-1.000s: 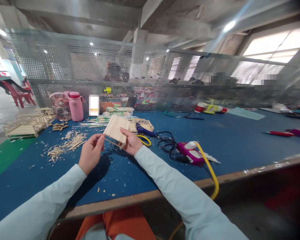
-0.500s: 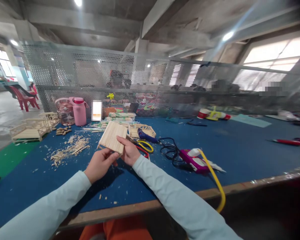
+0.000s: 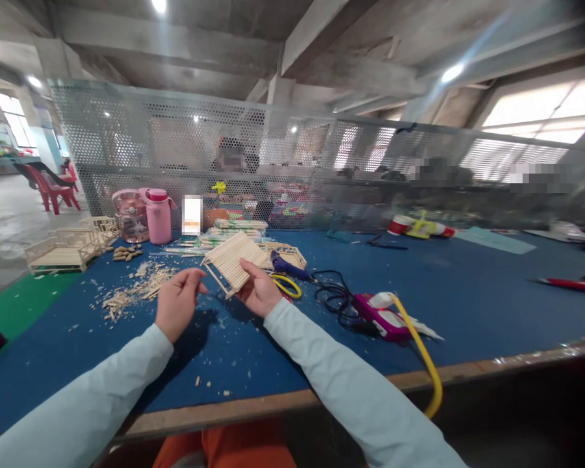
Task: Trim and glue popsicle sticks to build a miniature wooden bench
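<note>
A slatted panel of thin wooden sticks (image 3: 234,260) is tilted above the blue table, held at its right lower edge by my right hand (image 3: 259,289), thumb on top. A rail of sticks runs along the panel's lower left edge. My left hand (image 3: 179,302) is just left of the panel, apart from it, its fingers bent and pressed together; whatever may be between the fingertips is too small to name. Behind the panel lie a stick frame (image 3: 292,253), a blue glue gun (image 3: 290,266) and yellow-handled scissors (image 3: 287,286).
Stick models (image 3: 61,252) stand at the left, near wood scraps (image 3: 136,289) and peanuts (image 3: 127,252). A pink bottle (image 3: 158,218) stands behind. To the right are a purple power strip (image 3: 380,317) with a yellow cord (image 3: 422,351) and a red pen-like tool (image 3: 568,284).
My left hand has let go of the panel and moved left. My right hand still holds the panel, which has turned so its railed edge shows. The view has shifted slightly.
</note>
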`<action>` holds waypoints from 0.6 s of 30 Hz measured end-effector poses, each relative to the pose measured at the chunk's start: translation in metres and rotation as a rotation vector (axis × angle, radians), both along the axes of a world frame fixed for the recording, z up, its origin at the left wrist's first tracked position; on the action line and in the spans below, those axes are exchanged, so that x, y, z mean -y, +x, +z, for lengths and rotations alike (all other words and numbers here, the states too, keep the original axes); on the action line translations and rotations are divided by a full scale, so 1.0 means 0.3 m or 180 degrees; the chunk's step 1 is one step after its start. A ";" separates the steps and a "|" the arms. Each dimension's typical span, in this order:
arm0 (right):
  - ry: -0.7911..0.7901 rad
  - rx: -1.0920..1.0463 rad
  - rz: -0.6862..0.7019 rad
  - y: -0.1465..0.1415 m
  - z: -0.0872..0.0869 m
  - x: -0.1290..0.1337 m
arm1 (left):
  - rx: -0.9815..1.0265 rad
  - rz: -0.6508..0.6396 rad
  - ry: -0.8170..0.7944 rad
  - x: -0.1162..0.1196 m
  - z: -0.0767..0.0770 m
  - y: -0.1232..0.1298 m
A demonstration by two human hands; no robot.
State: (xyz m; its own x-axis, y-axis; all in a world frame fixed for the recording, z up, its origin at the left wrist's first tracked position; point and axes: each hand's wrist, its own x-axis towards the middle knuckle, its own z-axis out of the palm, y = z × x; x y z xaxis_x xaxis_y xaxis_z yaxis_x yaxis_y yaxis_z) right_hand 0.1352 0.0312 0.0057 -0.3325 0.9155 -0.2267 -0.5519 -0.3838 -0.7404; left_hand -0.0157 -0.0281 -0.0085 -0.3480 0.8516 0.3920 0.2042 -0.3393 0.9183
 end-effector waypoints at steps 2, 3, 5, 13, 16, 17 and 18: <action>-0.0001 -0.0045 0.0017 0.003 0.000 -0.003 | 0.0695 0.0271 0.0198 -0.022 0.014 -0.037; 0.0004 -0.0069 0.0033 0.004 -0.001 -0.003 | 0.0945 0.0411 0.0286 -0.031 0.020 -0.053; 0.0008 -0.0098 0.0102 0.002 -0.003 -0.001 | 0.0876 0.0606 0.0390 -0.038 0.026 -0.075; 0.0144 -0.0096 0.0420 -0.020 -0.027 0.025 | -0.1623 0.0523 0.0358 0.013 0.003 -0.006; 0.0291 -0.0040 0.0515 -0.029 -0.039 0.034 | -0.1746 0.0315 0.0124 0.014 -0.001 0.001; 0.0350 -0.0018 0.0560 -0.031 -0.043 0.037 | -0.1696 0.0214 0.0055 0.012 -0.002 -0.002; 0.0410 0.0000 0.0599 -0.033 -0.047 0.039 | -0.1649 0.0117 -0.0002 0.009 -0.003 -0.006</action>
State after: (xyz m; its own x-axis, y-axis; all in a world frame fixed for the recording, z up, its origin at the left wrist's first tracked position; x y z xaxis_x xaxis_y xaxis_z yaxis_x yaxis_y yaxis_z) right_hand 0.1253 0.0195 -0.0084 -0.5002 0.8586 -0.1118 -0.4795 -0.3822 -0.7899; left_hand -0.0175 -0.0309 -0.0093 -0.1381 0.8428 0.5202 0.6439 -0.3227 0.6937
